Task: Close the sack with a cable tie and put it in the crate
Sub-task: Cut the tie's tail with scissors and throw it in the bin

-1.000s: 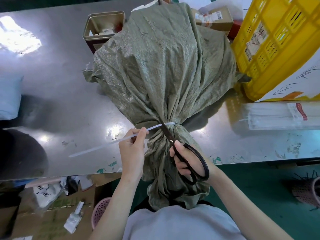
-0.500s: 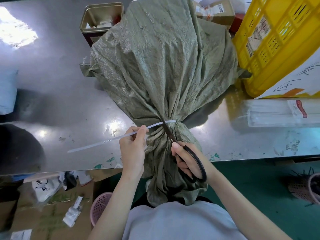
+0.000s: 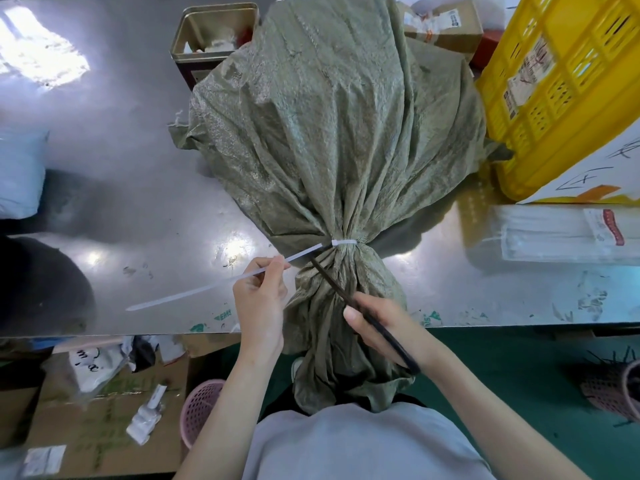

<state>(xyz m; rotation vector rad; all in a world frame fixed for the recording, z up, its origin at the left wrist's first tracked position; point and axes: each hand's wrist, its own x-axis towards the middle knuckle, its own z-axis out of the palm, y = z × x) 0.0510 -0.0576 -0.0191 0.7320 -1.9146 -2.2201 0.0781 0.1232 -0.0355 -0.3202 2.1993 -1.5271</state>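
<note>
Sack (image 3: 332,133): green woven, lying on steel table (image 3: 138,202); neck bunched twd near edge, loose mouth hanging over it.
Cable tie (image 3: 343,242): white, cinched round neck; long tail runs left & near, over table.
L hand (image 3: 259,299): closed, thumb + fingers pinching tail partway along, just left of neck.
R hand (image 3: 388,327): closed round handles of black scissors (image 3: 349,299), lying on sack mouth.
Scissors: blades shut or nearly, tips at tie tail beside neck; whether tail is cut, can't tell.
Crate (image 3: 561,98): yellow, far right on table, touching sack's right side.
Tie pack (image 3: 568,233): clear bag of white ties, right of neck, near crate.
Tin (image 3: 214,32): open metal box, far left of sack.
</note>
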